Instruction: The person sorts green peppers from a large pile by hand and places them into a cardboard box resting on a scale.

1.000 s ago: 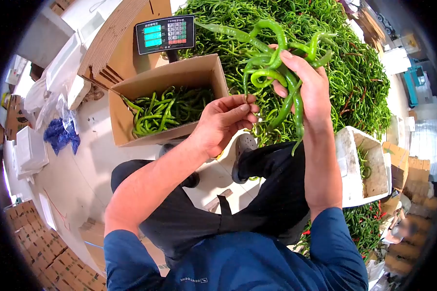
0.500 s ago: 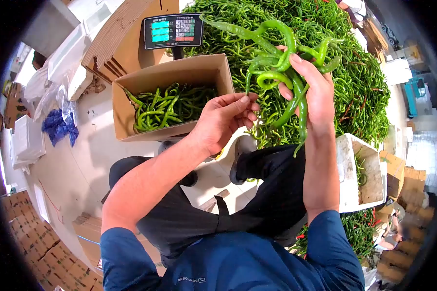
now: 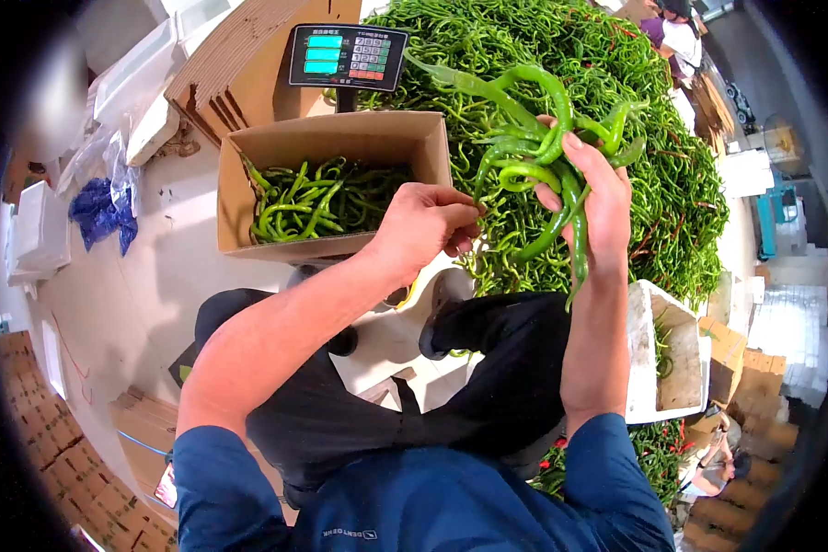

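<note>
My right hand is closed around a bunch of long, curled green chili peppers, which stick out above and below the fingers. My left hand is pinched at the tip of one pepper hanging from the left side of that bunch; its fingertips are partly hidden. Left of the hands stands an open cardboard box with green chili peppers lying inside. Behind both hands spreads a large heap of green chili peppers.
A digital scale display rises behind the box, beside folded cardboard sheets. At right is a white foam box holding a few peppers. Blue plastic lies on the floor at left. Other people are at the far right.
The view has shifted slightly. My left hand has turned so its back faces up more, with the fingers curled in. My right hand still holds the bunch.
</note>
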`<action>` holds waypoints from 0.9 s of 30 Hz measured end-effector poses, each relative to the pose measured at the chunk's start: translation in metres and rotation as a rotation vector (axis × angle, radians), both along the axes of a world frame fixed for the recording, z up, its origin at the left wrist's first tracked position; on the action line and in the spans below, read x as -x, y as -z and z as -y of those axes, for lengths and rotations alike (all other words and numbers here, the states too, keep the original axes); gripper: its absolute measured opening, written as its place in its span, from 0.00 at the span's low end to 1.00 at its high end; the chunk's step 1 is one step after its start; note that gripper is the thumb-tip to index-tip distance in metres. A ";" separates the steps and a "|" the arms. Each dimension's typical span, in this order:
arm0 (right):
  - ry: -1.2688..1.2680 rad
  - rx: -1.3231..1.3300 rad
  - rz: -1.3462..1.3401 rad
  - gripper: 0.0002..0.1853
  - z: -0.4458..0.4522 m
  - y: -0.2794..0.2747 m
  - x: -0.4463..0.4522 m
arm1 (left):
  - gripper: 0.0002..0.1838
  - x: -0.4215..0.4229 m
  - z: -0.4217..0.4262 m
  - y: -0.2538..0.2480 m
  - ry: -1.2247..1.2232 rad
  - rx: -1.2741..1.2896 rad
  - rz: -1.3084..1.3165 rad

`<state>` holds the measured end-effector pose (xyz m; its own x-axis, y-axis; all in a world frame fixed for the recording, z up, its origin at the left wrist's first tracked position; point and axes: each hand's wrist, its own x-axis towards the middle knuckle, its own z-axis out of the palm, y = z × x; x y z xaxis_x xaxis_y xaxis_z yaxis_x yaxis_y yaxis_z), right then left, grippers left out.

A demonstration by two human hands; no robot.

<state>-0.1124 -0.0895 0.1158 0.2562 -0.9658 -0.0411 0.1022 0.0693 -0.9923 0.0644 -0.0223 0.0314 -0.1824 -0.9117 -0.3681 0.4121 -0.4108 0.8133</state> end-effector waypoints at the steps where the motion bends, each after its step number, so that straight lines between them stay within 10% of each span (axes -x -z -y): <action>1: 0.046 0.018 0.024 0.15 -0.002 0.001 -0.006 | 0.11 -0.002 0.000 0.002 -0.008 0.024 0.029; 15: -0.045 0.021 -0.031 0.17 -0.011 0.003 -0.045 | 0.10 -0.030 -0.009 0.010 -0.203 -0.106 -0.223; 24: -0.011 -0.064 0.379 0.14 0.010 0.011 -0.057 | 0.11 -0.061 -0.009 0.006 -0.433 -0.019 -0.284; 27: 0.004 -0.135 0.453 0.14 0.015 0.011 -0.059 | 0.10 -0.062 -0.018 0.011 -0.029 0.055 -0.006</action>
